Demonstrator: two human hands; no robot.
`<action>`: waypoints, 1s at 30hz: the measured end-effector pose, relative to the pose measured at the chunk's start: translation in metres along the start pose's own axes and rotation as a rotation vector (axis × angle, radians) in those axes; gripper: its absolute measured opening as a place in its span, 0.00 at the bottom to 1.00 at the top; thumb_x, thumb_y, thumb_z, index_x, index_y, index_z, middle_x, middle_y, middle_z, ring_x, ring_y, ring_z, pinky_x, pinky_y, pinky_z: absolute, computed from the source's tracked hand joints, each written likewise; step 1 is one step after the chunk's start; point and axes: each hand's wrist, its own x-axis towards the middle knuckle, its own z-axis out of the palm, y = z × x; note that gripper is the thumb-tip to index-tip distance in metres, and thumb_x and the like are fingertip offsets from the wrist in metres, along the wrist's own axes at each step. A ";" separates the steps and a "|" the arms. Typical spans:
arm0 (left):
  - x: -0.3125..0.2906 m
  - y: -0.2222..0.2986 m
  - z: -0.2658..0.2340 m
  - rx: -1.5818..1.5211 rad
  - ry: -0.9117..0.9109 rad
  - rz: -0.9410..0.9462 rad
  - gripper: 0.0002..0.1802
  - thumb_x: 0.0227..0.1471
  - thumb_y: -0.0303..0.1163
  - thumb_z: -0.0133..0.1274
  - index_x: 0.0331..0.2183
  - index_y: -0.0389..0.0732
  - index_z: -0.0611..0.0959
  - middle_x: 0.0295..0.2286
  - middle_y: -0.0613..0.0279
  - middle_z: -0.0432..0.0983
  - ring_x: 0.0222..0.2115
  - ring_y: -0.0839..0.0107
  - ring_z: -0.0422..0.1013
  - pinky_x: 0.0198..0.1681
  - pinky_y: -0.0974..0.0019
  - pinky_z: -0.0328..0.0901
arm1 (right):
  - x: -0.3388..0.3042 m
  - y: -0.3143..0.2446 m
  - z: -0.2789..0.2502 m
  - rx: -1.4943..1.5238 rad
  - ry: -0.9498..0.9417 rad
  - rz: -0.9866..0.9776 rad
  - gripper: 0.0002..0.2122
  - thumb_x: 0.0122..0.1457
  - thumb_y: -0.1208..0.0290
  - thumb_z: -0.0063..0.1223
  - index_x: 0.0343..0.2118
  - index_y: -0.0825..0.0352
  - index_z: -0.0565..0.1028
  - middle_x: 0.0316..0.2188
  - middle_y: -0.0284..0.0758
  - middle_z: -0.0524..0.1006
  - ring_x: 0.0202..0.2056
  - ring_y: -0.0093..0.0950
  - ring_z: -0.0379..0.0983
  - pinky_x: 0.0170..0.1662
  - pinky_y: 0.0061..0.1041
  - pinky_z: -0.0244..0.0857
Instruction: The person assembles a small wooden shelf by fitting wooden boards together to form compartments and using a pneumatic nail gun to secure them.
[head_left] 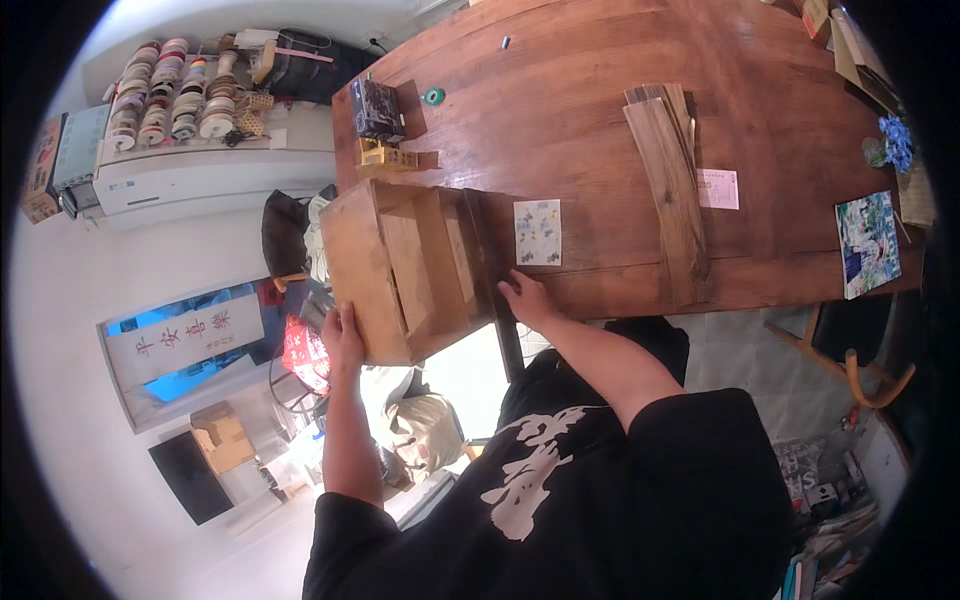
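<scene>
A wooden drawer (365,270) with a dark front board (490,260) is tilted at the left end of the brown table's near edge. Its open hollow shows, and the inside looks bare. My left hand (344,338) grips the lower left side of the drawer, fingers against the pale wood. At the other side, my right hand (527,300) holds the dark board, with the fingertips on its edge. Just beyond that hand, a small white sheet with printed pictures (538,233) lies flat on the table.
On the table (780,130) lie long wooden planks (665,190), a pink slip (718,188), a colourful picture (868,243) and a green tape roll (433,96). A black box (378,108) stands behind the drawer. Ribbon spools (170,90) fill a white cabinet top at left. A chair (840,350) is at right.
</scene>
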 end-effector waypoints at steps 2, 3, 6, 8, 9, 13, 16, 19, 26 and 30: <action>-0.001 0.004 0.004 -0.058 0.042 0.065 0.28 0.68 0.50 0.53 0.32 0.30 0.79 0.25 0.59 0.75 0.28 0.73 0.68 0.33 0.62 0.64 | -0.010 0.018 -0.005 -0.096 0.009 -0.031 0.26 0.64 0.57 0.60 0.58 0.73 0.76 0.45 0.54 0.83 0.49 0.50 0.80 0.55 0.43 0.73; 0.004 -0.007 0.002 -0.017 0.042 0.089 0.28 0.68 0.50 0.53 0.32 0.30 0.79 0.25 0.57 0.76 0.27 0.69 0.68 0.32 0.61 0.64 | -0.015 0.022 -0.005 -0.142 0.011 -0.051 0.25 0.65 0.56 0.59 0.56 0.74 0.77 0.43 0.53 0.83 0.47 0.50 0.81 0.54 0.44 0.74; 0.019 -0.013 -0.006 0.159 -0.036 0.046 0.26 0.72 0.49 0.46 0.39 0.31 0.80 0.30 0.56 0.78 0.32 0.70 0.70 0.38 0.63 0.66 | -0.034 0.029 -0.005 -0.176 -0.077 -0.064 0.25 0.66 0.56 0.57 0.56 0.74 0.77 0.46 0.54 0.82 0.50 0.51 0.79 0.56 0.45 0.72; 0.015 0.006 -0.002 0.109 -0.058 0.085 0.25 0.70 0.48 0.47 0.46 0.32 0.79 0.40 0.46 0.79 0.42 0.57 0.73 0.47 0.57 0.67 | -0.037 0.035 -0.001 -0.149 -0.107 -0.105 0.24 0.67 0.57 0.55 0.58 0.73 0.76 0.52 0.54 0.80 0.55 0.51 0.76 0.60 0.45 0.69; 0.012 0.020 0.000 0.075 -0.062 0.106 0.26 0.70 0.48 0.47 0.50 0.32 0.78 0.45 0.40 0.79 0.47 0.51 0.75 0.52 0.54 0.67 | -0.037 0.033 -0.002 -0.165 -0.130 -0.107 0.24 0.67 0.58 0.55 0.58 0.73 0.76 0.53 0.54 0.79 0.56 0.51 0.75 0.61 0.45 0.68; 0.015 0.052 0.001 0.403 0.068 0.478 0.34 0.68 0.48 0.48 0.68 0.43 0.65 0.66 0.39 0.57 0.67 0.43 0.54 0.69 0.48 0.49 | -0.036 0.025 -0.006 -0.319 -0.145 -0.122 0.24 0.68 0.59 0.53 0.60 0.71 0.74 0.57 0.52 0.77 0.58 0.50 0.73 0.62 0.45 0.67; 0.020 0.086 0.014 0.435 -0.065 0.559 0.42 0.64 0.50 0.51 0.73 0.48 0.59 0.71 0.41 0.47 0.71 0.41 0.45 0.73 0.46 0.41 | -0.032 0.023 -0.007 -0.338 -0.119 -0.155 0.22 0.68 0.60 0.52 0.60 0.70 0.74 0.56 0.51 0.77 0.58 0.50 0.73 0.62 0.45 0.67; 0.010 0.109 0.034 0.468 -0.130 0.547 0.49 0.57 0.53 0.57 0.73 0.49 0.59 0.72 0.46 0.47 0.72 0.42 0.43 0.74 0.44 0.39 | -0.028 0.026 -0.006 -0.333 -0.101 -0.145 0.21 0.68 0.61 0.51 0.59 0.68 0.75 0.55 0.50 0.79 0.56 0.50 0.74 0.61 0.46 0.68; 0.012 0.104 0.039 0.453 -0.099 0.557 0.50 0.53 0.51 0.59 0.72 0.50 0.60 0.72 0.49 0.48 0.73 0.43 0.44 0.75 0.44 0.38 | -0.013 0.031 -0.004 -0.280 -0.104 -0.065 0.17 0.67 0.63 0.51 0.52 0.68 0.79 0.49 0.50 0.81 0.52 0.51 0.77 0.57 0.48 0.70; 0.011 0.109 0.039 0.431 -0.109 0.550 0.50 0.52 0.48 0.60 0.72 0.50 0.62 0.72 0.50 0.49 0.73 0.44 0.44 0.75 0.45 0.39 | -0.002 0.026 -0.002 -0.263 -0.024 -0.053 0.15 0.66 0.65 0.52 0.47 0.68 0.81 0.43 0.51 0.83 0.48 0.53 0.78 0.54 0.49 0.72</action>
